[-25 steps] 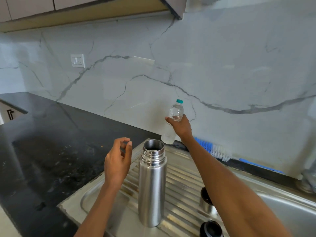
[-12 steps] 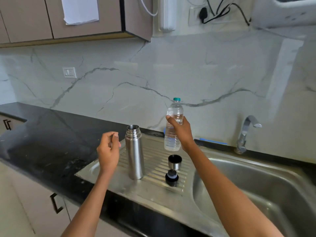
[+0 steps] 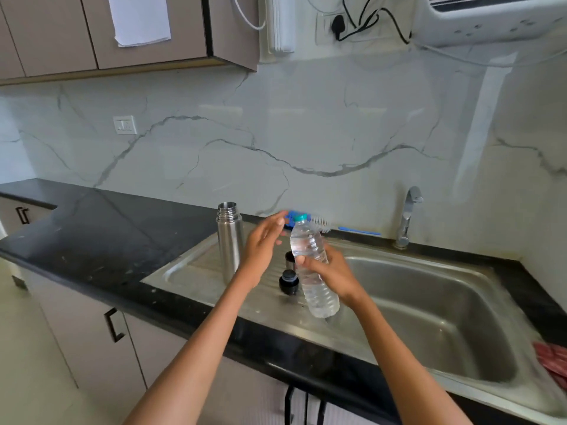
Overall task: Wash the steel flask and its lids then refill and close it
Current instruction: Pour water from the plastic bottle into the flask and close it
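The steel flask [image 3: 229, 240] stands upright and uncapped on the ribbed drainboard [image 3: 196, 268]. My right hand [image 3: 331, 273] grips a clear plastic water bottle [image 3: 313, 271] with a teal cap, held tilted above the drainboard. My left hand [image 3: 264, 246] hovers between flask and bottle, fingers straight and reaching toward the bottle's cap. A black inner lid [image 3: 288, 282] sits on the drainboard just left of the bottle. The steel cup lid [image 3: 289, 260] stands behind it, partly hidden by the bottle.
The steel sink basin [image 3: 429, 302] lies to the right with a tap [image 3: 406, 219] at its back. A blue bottle brush [image 3: 319, 223] lies along the wall. Black countertop [image 3: 101, 234] extends left. A red cloth [image 3: 552, 360] sits at the right edge.
My right hand has brought the water bottle from the back wall toward me, over the drainboard. My left hand has moved right, past the flask, toward the bottle's cap. The camera has pulled back.
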### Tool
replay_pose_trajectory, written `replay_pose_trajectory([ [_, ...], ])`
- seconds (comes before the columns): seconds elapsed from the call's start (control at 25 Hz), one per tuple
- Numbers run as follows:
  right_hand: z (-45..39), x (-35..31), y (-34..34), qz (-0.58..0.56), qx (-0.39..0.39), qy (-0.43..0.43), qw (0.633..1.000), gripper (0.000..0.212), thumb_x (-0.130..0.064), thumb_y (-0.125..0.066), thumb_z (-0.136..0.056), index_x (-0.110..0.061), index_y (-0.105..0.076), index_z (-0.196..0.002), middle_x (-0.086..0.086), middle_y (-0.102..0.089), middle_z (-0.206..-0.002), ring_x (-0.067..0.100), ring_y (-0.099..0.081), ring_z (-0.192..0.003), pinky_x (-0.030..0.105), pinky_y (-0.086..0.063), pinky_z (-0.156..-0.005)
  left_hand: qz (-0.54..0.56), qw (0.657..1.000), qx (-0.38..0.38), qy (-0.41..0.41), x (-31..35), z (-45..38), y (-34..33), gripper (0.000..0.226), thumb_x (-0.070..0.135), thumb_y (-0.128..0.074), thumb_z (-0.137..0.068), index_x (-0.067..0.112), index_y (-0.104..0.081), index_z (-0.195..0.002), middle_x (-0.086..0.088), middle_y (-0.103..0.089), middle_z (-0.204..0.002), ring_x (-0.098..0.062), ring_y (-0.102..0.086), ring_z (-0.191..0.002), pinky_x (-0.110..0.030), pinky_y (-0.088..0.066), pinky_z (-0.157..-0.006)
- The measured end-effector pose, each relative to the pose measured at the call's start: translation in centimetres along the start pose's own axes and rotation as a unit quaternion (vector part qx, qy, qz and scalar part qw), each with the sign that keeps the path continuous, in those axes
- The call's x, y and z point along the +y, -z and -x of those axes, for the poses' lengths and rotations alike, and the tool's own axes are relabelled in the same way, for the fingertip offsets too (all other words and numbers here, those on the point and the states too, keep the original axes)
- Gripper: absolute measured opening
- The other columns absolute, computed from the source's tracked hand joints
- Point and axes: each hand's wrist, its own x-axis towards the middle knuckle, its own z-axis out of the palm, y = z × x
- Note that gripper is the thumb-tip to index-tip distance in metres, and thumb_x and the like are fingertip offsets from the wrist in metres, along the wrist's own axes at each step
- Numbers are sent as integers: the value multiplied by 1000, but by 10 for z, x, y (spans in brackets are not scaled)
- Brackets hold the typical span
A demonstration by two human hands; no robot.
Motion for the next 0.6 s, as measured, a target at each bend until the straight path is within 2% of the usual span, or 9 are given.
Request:
replay_pose_trajectory([
  [0.08,12,6,10,-26,-28,2,999,44,-33,-81,-79,-21,-69,-119,11,-76,-108,28,-74,-97,34,-61,-83,91,992,-72,51,12,-6,-21,39,38,-47,-107,18,-66,-134,-3,-73,-127,-21,-68,-118,-39,-52,-101],
  [0.16,20,12,21,-65,-34,-2,997,47,-35,-80,-76,-22,-69,-119,10,-75,-104,30,-72,-93,46,-58,-87,162,974,-131,84,17,-7,-39,41,34,-45,-107,10,-66,-133,-11,-73,-125,-23,-69,-116,-41,-55,-100],
  [0.2,25,14,27,-84,-33,-8,996,47,-35,-80,-75,-20,-68,-119,9,-75,-100,29,-72,-89,48,-59,-84,186,967,-151,92,17,-6,-48,42,33,-45,-107,6,-64,-134,-14,-72,-126,-24,-68,-116,-42,-55,-99],
  [0.28,33,17,40,-100,-27,-17,995,49,-36,-79,-75,-13,-66,-117,8,-74,-93,26,-71,-82,43,-59,-76,225,953,-177,99,13,-5,-65,43,31,-49,-105,2,-63,-134,-18,-70,-129,-27,-66,-119,-46,-52,-103],
  [0.4,40,23,56,-66,2,-14,998,42,-37,-78,-78,-16,-67,-112,8,-74,-92,25,-71,-81,41,-57,-78,235,952,-167,106,8,-8,-87,42,33,-59,-97,3,-67,-126,-18,-71,-127,-29,-66,-120,-49,-50,-107],
  [0.6,44,36,64,39,138,4,990,40,-39,-84,-78,-29,-67,-113,-10,-76,-99,9,-72,-90,32,-54,-81,161,976,-112,91,4,-8,-119,40,36,-67,-93,6,-71,-120,-9,-77,-114,-17,-72,-106,-28,-55,-89],
])
